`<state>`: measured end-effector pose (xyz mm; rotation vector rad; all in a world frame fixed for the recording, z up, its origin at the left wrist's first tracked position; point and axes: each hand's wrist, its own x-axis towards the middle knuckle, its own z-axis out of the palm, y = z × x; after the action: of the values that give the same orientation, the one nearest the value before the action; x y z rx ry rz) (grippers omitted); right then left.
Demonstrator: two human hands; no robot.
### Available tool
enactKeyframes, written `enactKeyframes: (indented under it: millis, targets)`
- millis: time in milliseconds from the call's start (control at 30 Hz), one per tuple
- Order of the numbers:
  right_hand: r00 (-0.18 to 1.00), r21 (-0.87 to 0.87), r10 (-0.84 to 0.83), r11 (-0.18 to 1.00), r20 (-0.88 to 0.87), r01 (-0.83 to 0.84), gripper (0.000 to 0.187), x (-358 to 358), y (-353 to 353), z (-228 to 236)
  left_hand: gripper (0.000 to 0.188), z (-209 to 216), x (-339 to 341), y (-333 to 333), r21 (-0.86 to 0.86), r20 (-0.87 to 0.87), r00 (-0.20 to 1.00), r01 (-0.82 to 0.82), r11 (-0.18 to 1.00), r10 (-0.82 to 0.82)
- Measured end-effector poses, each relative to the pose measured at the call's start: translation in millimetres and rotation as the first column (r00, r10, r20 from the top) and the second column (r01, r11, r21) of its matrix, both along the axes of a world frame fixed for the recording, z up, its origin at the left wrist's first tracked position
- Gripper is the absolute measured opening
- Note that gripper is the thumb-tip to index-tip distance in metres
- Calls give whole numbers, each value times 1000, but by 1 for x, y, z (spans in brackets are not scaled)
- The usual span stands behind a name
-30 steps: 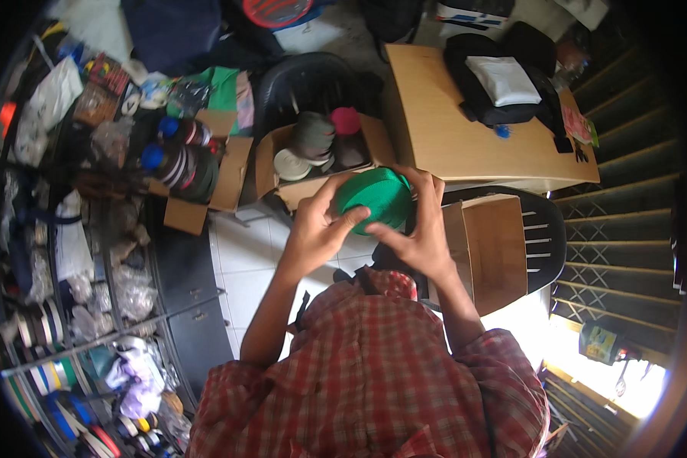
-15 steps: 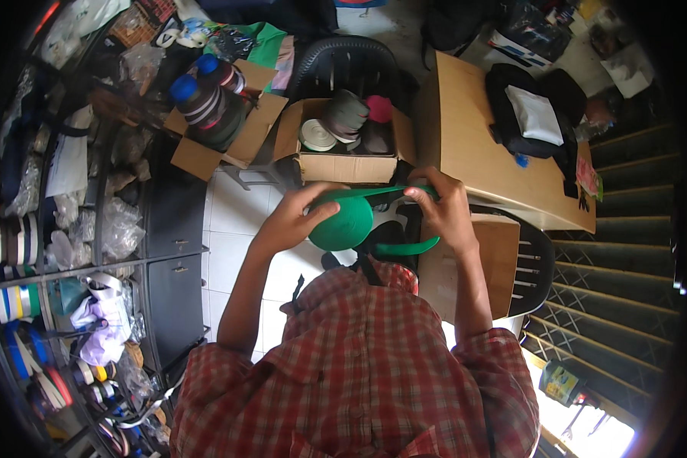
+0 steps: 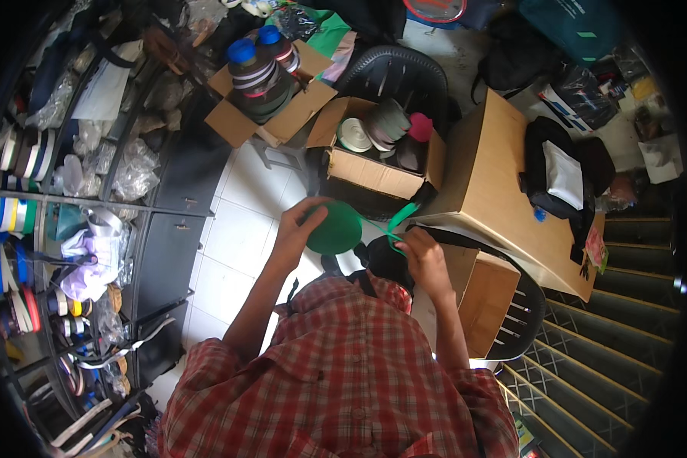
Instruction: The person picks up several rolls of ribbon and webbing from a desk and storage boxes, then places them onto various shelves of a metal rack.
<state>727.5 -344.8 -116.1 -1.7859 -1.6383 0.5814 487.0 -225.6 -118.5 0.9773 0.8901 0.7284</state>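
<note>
Right hand [image 3: 426,263] has dropped lower, and the green strip [image 3: 403,218] slants instead of stretching nearly level

Clock places are counted from the green roll [image 3: 334,229], which is held in the air in front of the person. At nine o'clock, the left hand [image 3: 290,230] grasps its edge, probably so that the coil cannot spring loose. Near half past three, the right hand pinches the strip, perhaps to control its free length; a loose piece stands up beyond these fingers.

At one o'clock, an open cardboard box [image 3: 378,169] seems to sit on a black chair [image 3: 397,65]. It contains a white roll [image 3: 354,135], grey rolls [image 3: 388,124] and a pink roll [image 3: 420,127], packed close together, maybe to save space. At eleven o'clock, another carton [image 3: 231,122] with spread flaps holds dark striped stacks with blue tops [image 3: 242,51]. At four o'clock stands a third box [image 3: 487,298]. Between nine and ten o'clock, shelf rolls [image 3: 27,153] stand on edge, seemingly for easy choosing.
</note>
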Motion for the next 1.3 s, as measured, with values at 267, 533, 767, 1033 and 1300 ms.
enactKeyframes:
  millis: [267,533,767,1033,1300]
  targets:
    - [965,52,263,964,-5,-262,49,-48,15,6,21,38,-31,-5,510,-219,975,73,857,47]
    - [893,70,404,914,-197,-399,40,-98,66,76,36,89,-52,-14,779,-310,941,172,603,132]
    - [760,60,600,774,252,-631,53,-84,73,85,28,95,-92,-15,840,-363,922,261,475,136]
    - [691,23,693,702,206,-712,46,-95,76,92,24,101,-103,-19,843,-273,944,142,518,185]
    - [911,448,273,887,-308,-113,47,-151,70,54,23,78,-38,-28,626,110,792,-524,578,600]
